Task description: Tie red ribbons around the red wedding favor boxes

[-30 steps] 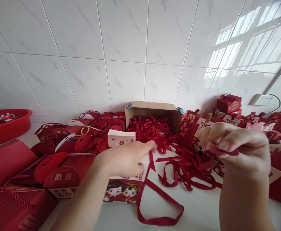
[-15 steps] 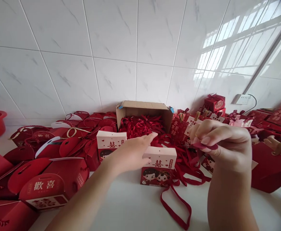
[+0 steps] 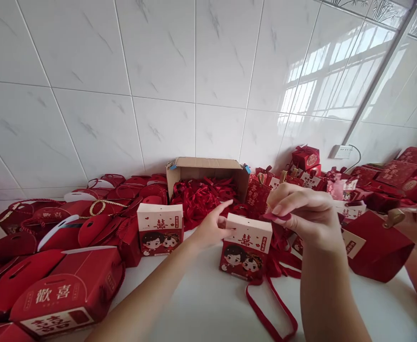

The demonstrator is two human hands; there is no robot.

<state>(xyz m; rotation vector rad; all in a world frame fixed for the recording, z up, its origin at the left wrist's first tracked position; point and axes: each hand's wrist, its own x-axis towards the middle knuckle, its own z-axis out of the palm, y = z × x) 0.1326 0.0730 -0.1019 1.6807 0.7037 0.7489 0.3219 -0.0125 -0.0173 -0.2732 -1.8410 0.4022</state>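
My left hand (image 3: 211,229) is at the left edge of a small red and white paper gift box (image 3: 246,247) with a cartoon couple on its front. The thumb lies against the box's front, and the index finger stretches out behind its top. The box leans slightly. To the right and above it, my right hand (image 3: 303,209) pinches a dark red ribbon (image 3: 278,217) between thumb and fingers. A loop of ribbon (image 3: 290,316) lies on the table beside the box. A second box of the same kind (image 3: 160,230) stands upright to the left.
Behind is a cardboard carton (image 3: 208,163) heaped with red ribbons (image 3: 203,197). Red boxes with cord handles (image 3: 65,289) crowd the left side. Another person's hand (image 3: 413,228) is beside a red bag-shaped box (image 3: 379,247) at right. More boxes (image 3: 306,156) line the tiled wall.
My left hand and the gift box have shifted right together, and the box now leans a little. The ribbon stays pinched in my right hand. The view has moved slightly.
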